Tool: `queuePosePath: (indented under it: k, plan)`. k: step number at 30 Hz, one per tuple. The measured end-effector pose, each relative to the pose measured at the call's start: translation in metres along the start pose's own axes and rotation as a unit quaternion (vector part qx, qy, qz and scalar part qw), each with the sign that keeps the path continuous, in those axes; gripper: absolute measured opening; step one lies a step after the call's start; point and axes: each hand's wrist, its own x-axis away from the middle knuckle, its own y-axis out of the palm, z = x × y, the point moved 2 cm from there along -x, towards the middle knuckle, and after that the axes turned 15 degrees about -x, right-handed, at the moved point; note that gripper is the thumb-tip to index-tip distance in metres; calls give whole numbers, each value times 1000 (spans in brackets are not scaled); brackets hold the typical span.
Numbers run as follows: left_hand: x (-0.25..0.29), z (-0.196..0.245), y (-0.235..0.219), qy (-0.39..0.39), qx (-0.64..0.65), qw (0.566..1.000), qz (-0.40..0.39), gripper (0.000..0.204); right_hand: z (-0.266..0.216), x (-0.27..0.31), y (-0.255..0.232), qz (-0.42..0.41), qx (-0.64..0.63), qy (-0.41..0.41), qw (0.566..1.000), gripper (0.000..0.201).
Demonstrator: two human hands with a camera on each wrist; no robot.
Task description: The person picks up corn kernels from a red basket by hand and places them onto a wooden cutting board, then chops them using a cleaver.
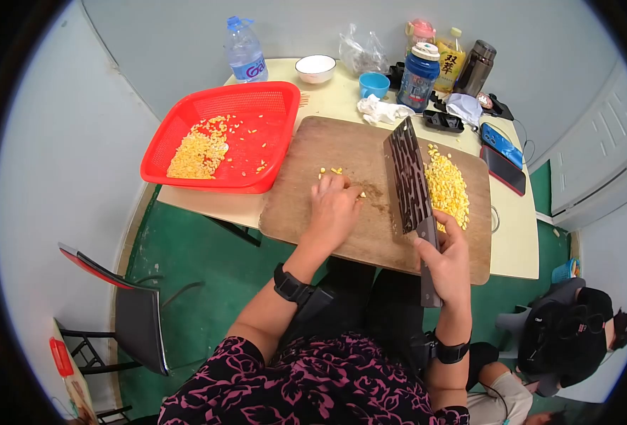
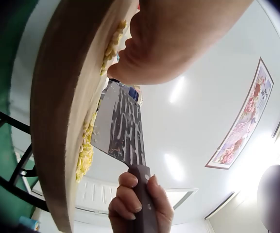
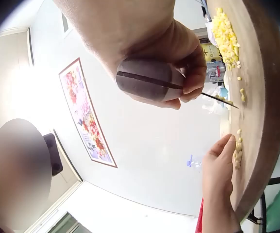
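My right hand (image 1: 449, 265) grips the dark handle of a cleaver (image 1: 411, 177), whose broad blade is tilted over the wooden board (image 1: 295, 205), with bits stuck to it. The left wrist view shows that hand (image 2: 139, 201) wrapped round the handle below the blade (image 2: 122, 124). My left hand (image 1: 333, 212) rests on the board left of the blade, fingers slightly bent, beside a few yellow pieces (image 1: 336, 171). In the right wrist view, the left hand's (image 3: 218, 182) fingertips touch or nearly touch pieces (image 3: 238, 153). A pile of yellow kernels (image 1: 446, 188) lies right of the cleaver.
A red basket (image 1: 274, 142) with chopped yellow pieces (image 1: 196, 156) stands at the board's left. Behind the board are a white bowl (image 1: 315, 69), a blue cup (image 1: 374, 85), crumpled tissue (image 1: 383, 110) and several bottles. Phones (image 1: 503, 170) lie at the right; a chair (image 1: 140, 326) stands lower left.
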Motion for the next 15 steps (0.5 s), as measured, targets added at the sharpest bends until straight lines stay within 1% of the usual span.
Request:
queuePosePath:
  k: [3,6,9,12,15]
  plan:
    - [2,10,4,38,43,998,-19,19,0,3,1,-6,7,4,1000,48]
    - [0,4,5,57,70,995,35,21,2,7,-2,3,29,3,1000,48]
    - [-2,-29,10,-36,44,994,89,19,-2,12,-4,17,45,22,999,48]
    - [-1,-35,5,-73,34,992,96,16,-2,14,-3,18,28,19,999,48]
    - [2,-11,4,-9,67,996,61,14,-4,11,2,5,22,5,1000,47]
